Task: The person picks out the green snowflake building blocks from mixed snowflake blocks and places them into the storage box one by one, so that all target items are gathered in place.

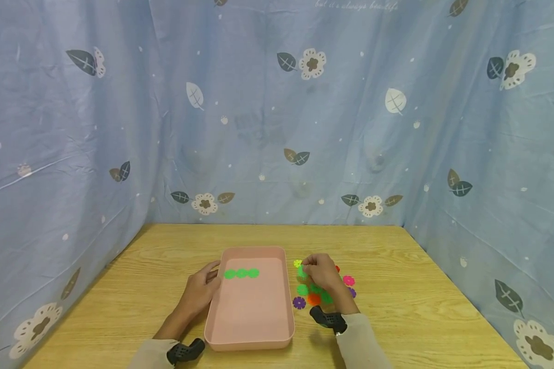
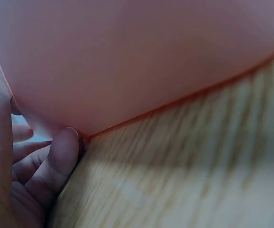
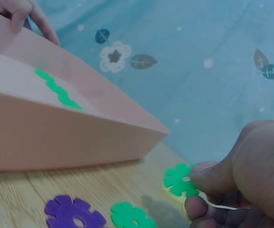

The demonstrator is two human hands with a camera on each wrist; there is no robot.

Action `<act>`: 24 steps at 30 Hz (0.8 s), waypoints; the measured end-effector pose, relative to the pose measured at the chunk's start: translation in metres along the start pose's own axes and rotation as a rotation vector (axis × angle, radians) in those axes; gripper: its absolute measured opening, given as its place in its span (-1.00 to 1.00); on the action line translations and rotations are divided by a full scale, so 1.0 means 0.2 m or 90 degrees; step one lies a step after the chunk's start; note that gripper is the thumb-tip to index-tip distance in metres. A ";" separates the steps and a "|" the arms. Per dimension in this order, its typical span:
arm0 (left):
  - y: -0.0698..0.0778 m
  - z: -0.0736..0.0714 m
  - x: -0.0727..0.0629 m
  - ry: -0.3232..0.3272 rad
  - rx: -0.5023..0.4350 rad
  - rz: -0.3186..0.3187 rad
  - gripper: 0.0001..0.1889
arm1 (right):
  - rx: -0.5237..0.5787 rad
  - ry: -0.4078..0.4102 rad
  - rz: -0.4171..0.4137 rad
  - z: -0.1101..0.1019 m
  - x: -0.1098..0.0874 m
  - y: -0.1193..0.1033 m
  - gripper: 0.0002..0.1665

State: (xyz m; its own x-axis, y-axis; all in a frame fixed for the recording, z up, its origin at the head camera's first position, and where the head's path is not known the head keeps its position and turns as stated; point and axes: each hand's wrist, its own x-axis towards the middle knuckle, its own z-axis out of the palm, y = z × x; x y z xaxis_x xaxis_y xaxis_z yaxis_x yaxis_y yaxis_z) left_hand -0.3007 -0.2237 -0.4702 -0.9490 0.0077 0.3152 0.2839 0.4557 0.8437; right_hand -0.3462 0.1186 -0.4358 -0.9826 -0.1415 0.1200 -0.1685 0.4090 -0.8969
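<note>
My left hand [image 1: 200, 290] grips the left wall of a shallow pink tray [image 1: 251, 343]; in the right wrist view its thumb comes over the rim. Inside the tray, toward its far end, three green flower-shaped discs [image 1: 242, 273] lie in a row, edge to edge. To the right of the tray, my right hand [image 1: 323, 271] pinches a green slotted flower disc [image 3: 176, 181] between thumb and fingers, above a yellow disc [image 1: 297, 263]. Around and under that hand lie a purple disc [image 1: 299, 303], an orange disc [image 1: 314, 299] and several green discs [image 1: 302, 290], partly hidden.
Pink [image 1: 349, 280] and red [image 1: 337, 268] discs lie beyond the right wrist. Everything rests on a wood-grain table [image 1: 166, 246]. A blue patterned curtain [image 1: 258, 128] stands behind the table and along both sides.
</note>
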 end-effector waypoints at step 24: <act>0.00 -0.01 0.01 -0.012 -0.007 -0.012 -0.45 | 0.067 0.058 -0.108 0.18 0.03 -0.23 -0.89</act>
State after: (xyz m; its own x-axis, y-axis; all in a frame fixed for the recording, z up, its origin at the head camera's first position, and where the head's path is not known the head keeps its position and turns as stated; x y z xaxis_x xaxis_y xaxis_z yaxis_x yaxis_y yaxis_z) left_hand -0.3018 -0.2246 -0.4689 -0.9564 0.0165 0.2915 0.2679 0.4467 0.8536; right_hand -0.3417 0.0663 -0.4085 -0.9445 -0.1165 0.3071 -0.3281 0.2887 -0.8994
